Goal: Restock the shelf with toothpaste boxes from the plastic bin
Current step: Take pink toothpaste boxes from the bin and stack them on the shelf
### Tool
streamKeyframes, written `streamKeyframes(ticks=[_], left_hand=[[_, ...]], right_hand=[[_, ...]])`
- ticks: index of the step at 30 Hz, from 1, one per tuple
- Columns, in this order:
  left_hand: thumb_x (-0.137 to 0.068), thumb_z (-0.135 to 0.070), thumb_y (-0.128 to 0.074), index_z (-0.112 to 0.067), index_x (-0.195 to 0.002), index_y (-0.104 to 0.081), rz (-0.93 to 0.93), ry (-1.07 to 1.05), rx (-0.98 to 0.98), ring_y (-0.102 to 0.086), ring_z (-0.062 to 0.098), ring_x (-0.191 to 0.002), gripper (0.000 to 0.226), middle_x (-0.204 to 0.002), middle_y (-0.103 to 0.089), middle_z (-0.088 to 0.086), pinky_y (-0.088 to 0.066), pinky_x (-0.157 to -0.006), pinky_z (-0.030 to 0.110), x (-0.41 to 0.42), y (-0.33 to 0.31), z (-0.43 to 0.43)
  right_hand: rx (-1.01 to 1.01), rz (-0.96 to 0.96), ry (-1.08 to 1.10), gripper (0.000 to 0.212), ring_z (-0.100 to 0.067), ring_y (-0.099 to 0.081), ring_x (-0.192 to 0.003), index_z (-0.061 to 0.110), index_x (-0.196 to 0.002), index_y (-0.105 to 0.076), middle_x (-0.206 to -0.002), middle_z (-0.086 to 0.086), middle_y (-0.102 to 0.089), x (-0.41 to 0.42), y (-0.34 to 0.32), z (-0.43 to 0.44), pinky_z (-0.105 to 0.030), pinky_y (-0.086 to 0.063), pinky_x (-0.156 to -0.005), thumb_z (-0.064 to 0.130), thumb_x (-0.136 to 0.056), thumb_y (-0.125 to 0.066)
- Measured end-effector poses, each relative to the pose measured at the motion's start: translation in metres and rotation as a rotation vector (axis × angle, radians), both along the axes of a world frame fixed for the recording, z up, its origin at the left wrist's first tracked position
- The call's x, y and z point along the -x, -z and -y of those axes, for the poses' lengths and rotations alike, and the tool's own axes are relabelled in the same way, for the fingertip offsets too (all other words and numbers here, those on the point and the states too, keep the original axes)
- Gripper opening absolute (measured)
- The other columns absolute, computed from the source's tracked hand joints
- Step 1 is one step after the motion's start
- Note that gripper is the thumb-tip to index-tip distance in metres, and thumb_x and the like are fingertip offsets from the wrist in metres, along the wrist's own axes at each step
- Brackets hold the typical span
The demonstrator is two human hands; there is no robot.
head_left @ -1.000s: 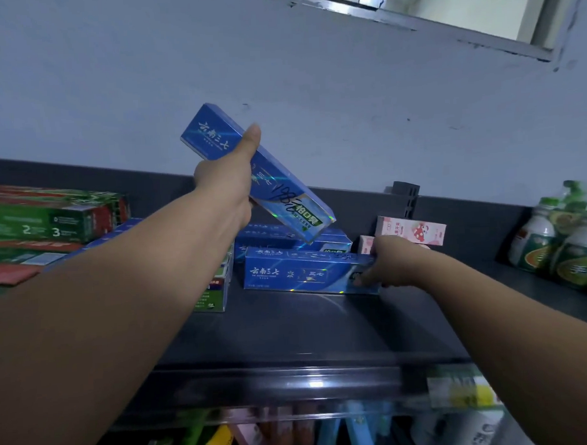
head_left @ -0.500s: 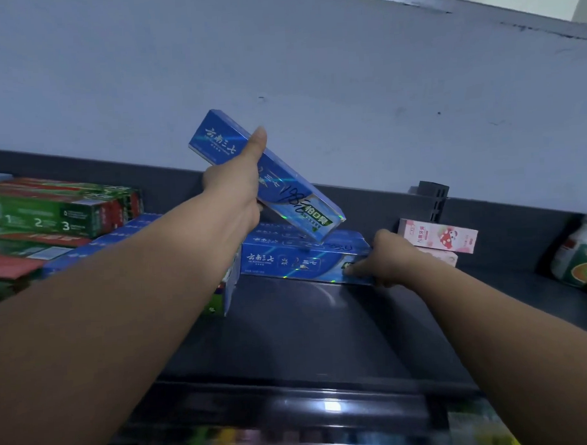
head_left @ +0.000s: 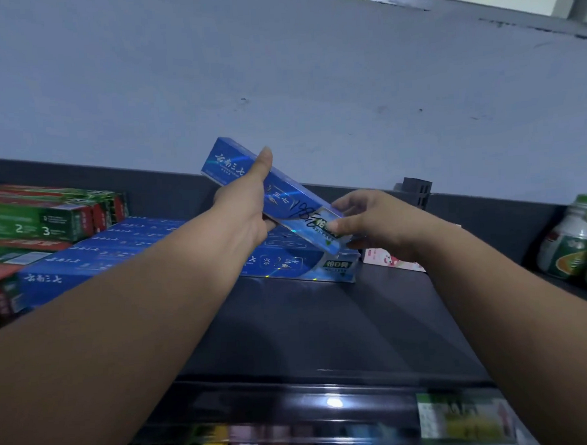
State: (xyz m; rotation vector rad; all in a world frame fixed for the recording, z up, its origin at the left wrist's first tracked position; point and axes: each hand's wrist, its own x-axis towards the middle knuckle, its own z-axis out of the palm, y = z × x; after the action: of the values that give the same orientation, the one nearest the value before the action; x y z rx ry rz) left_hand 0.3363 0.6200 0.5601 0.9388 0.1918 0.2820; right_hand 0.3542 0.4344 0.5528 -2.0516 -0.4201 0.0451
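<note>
Now, head view: left hand (head_left: 247,207) grips blue toothpaste box (head_left: 286,197) mid-length, thumb laid along its face; right hand (head_left: 369,222) pinches its lower end. Box tilted, far end raised, in air above shelf (head_left: 323,322). Under both hands, more blue boxes (head_left: 297,266) lie flat on shelf. Below right hand, pink box (head_left: 391,261). Well left of left hand, green-red boxes (head_left: 50,219); right of right hand, bottles (head_left: 575,243).

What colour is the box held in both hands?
Shiny blue box, white lettering, black handwritten marking, green patch near the right hand. The head view shows it.
</note>
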Motion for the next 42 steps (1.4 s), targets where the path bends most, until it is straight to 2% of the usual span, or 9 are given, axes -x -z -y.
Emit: streamKeyframes(ticks=[3, 6, 8, 10, 14, 19, 28, 32, 42], left_hand=[[-0.060, -0.071, -0.074, -0.017, -0.117, -0.055, -0.078, -0.015, -0.120, -0.067, 0.025, -0.093, 0.081, -0.108, -0.068, 0.002, -0.054, -0.080, 0.050, 0.005, 0.000, -0.003], [-0.043, -0.076, -0.069, -0.021, -0.132, -0.037, -0.172, -0.217, -0.317, -0.060, 0.033, -0.106, 0.110, -0.125, -0.056, 0.006, -0.052, -0.083, 0.049, 0.001, 0.003, -0.018], [-0.065, -0.057, -0.071, -0.023, -0.142, -0.028, -0.158, -0.314, -0.643, -0.048, 0.033, -0.118, 0.094, -0.139, -0.039, 0.007, -0.048, -0.092, 0.046, 0.006, 0.003, -0.025], [-0.078, -0.039, -0.069, -0.021, -0.141, -0.038, -0.130, -0.301, -0.990, -0.042, 0.030, -0.126, 0.073, -0.142, -0.039, 0.008, -0.043, -0.100, 0.041, 0.009, 0.004, -0.032], [-0.078, -0.028, -0.071, -0.023, -0.095, -0.066, -0.138, -0.097, -1.462, -0.050, 0.031, -0.116, 0.018, -0.110, -0.063, 0.005, -0.044, -0.098, 0.040, 0.021, 0.009, -0.030], [-0.079, -0.035, -0.070, -0.034, -0.114, -0.060, -0.136, -0.172, -2.061, -0.042, 0.025, -0.115, 0.036, -0.115, -0.051, -0.001, -0.032, -0.088, 0.038, 0.031, 0.022, -0.020], [-0.079, -0.049, -0.070, -0.030, -0.117, -0.058, -0.010, -0.103, -2.254, -0.044, 0.024, -0.112, 0.044, -0.115, -0.053, -0.001, -0.032, -0.088, 0.038, 0.029, 0.033, -0.022], [-0.086, -0.037, -0.064, -0.028, -0.117, -0.058, -0.050, -0.139, -2.377, -0.044, 0.024, -0.110, 0.034, -0.114, -0.053, 0.000, -0.033, -0.088, 0.038, 0.024, 0.042, -0.028], [-0.086, -0.031, -0.061, -0.027, -0.118, -0.056, -0.061, -0.127, -2.412, -0.043, 0.025, -0.110, 0.033, -0.114, -0.052, 0.002, -0.031, -0.087, 0.038, 0.021, 0.043, -0.027]], right_hand=[[-0.049, -0.028, 0.009, 0.019, -0.015, -0.065, -0.072, 0.008, -0.103, -0.063, -0.091, -0.009, -0.067, 0.000, 0.006, 0.012, -0.027, -0.056, -0.064, 0.006, -0.086, -0.069], [0.056, -0.008, 0.038, 0.022, -0.021, -0.063, -0.085, 0.007, -0.106, -0.064, -0.108, -0.016, -0.068, -0.002, 0.014, 0.023, -0.039, -0.055, -0.079, 0.004, -0.085, -0.070], [0.134, 0.000, 0.044, 0.027, -0.021, -0.063, -0.089, 0.009, -0.110, -0.063, -0.114, -0.014, -0.067, -0.003, 0.019, 0.025, -0.032, -0.055, -0.076, 0.005, -0.084, -0.071], [0.179, -0.007, 0.043, 0.032, -0.024, -0.064, -0.097, 0.011, -0.113, -0.062, -0.118, -0.012, -0.064, -0.005, 0.024, 0.024, -0.030, -0.055, -0.076, 0.007, -0.083, -0.073], [0.192, -0.041, 0.054, 0.033, -0.025, -0.063, -0.102, 0.016, -0.113, -0.060, -0.123, -0.011, -0.057, -0.007, 0.033, 0.021, -0.028, -0.054, -0.071, 0.008, -0.084, -0.073], [0.150, -0.096, 0.054, 0.034, -0.022, -0.064, -0.098, 0.019, -0.114, -0.059, -0.124, -0.009, -0.053, -0.004, 0.035, 0.022, -0.029, -0.056, -0.074, 0.004, -0.086, -0.069], [0.163, -0.151, 0.054, 0.030, -0.018, -0.065, -0.086, 0.019, -0.105, -0.062, -0.102, -0.003, -0.061, 0.002, 0.037, 0.035, -0.034, -0.057, -0.081, -0.002, -0.086, -0.067], [0.239, -0.101, 0.128, 0.036, -0.024, -0.062, -0.096, 0.019, -0.110, -0.060, -0.115, -0.007, -0.052, 0.003, 0.043, 0.021, -0.040, -0.058, -0.085, 0.003, -0.081, -0.074], [0.293, 0.008, 0.388, 0.050, -0.030, -0.065, -0.091, 0.014, -0.108, -0.049, -0.101, -0.006, -0.056, 0.015, 0.050, 0.004, -0.050, -0.058, -0.078, 0.020, -0.073, -0.083]])
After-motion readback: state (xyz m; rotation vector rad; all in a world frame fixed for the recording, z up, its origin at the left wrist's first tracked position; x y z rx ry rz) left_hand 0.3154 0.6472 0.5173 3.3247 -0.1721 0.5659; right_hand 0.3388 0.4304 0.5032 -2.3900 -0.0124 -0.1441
